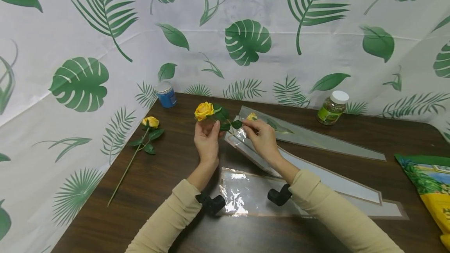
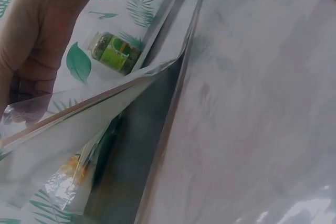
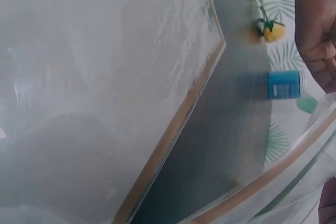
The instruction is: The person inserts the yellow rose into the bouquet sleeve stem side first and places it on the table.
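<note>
A yellow rose (image 1: pixel 204 111) with green leaves lies just above my left hand (image 1: pixel 206 143), which holds it below the bloom with the thumb up against a leaf. Its stem runs right into the mouth of a clear, tapering flower sleeve (image 1: pixel 302 164). At that mouth my right hand (image 1: pixel 261 139) pinches the sleeve's edge beside a leaf. The left wrist view shows the right hand (image 2: pixel 39 40) at the raised plastic edge. In the right wrist view, the left hand (image 3: pixel 317 30) appears at the side, its fingertips partly hidden.
A second rose (image 1: pixel 150 122) lies at the left. Behind, a sleeve (image 1: pixel 327 143) holds another yellow rose; a flat sleeve (image 1: pixel 253 196) lies in front. A blue can (image 1: pixel 166 96) and a white-lidded jar (image 1: pixel 331 109) stand at the back, a yellow-green bag (image 1: pixel 430 190) at the right.
</note>
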The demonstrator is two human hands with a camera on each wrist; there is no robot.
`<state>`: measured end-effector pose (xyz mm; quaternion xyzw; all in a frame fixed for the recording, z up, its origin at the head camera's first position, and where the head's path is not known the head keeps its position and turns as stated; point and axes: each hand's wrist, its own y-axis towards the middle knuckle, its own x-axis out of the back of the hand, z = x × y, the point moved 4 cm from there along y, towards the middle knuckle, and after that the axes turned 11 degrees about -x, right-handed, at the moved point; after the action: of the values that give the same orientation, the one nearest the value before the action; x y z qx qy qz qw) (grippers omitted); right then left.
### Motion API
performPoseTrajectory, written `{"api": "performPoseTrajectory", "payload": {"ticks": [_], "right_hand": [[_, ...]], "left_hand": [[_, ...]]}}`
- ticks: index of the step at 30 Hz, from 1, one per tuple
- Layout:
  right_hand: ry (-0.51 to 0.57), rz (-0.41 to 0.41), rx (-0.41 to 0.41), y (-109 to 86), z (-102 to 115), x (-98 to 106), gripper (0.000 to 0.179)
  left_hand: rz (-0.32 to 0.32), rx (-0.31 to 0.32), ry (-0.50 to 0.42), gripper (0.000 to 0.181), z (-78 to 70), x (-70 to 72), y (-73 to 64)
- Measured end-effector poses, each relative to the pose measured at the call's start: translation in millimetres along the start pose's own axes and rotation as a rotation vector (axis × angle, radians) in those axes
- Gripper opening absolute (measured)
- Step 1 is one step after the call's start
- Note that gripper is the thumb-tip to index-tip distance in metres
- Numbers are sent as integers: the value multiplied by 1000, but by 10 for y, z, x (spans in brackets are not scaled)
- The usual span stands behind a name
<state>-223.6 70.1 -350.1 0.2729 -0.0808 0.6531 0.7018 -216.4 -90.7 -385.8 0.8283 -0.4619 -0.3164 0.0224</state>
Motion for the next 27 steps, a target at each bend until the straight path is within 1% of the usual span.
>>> {"api": "performPoseTrajectory", "payload": {"ticks": [5, 8, 11, 16, 18, 23, 27], "right_hand": [[19, 10, -10, -4, 0, 1, 18], [15, 6, 0, 0, 6, 2, 18], [10, 2, 1, 2, 12, 6, 18], [7, 0, -2, 13, 12, 6, 17], [11, -1, -1, 18, 12, 7, 17], [13, -14, 6, 23, 15, 18, 17], [13, -12, 4, 23, 12, 16, 17]], "left_hand": [[7, -66, 51, 37, -37, 22, 33], [5, -86, 79, 43, -48, 38, 46], [18, -78, 89, 49, -46, 41, 42], [79, -90, 158, 57, -22, 57, 12], [95, -89, 181, 57, -6, 67, -9], [124, -62, 212, 54, 20, 69, -72], [156, -26, 218, 47, 31, 68, -104]]}}
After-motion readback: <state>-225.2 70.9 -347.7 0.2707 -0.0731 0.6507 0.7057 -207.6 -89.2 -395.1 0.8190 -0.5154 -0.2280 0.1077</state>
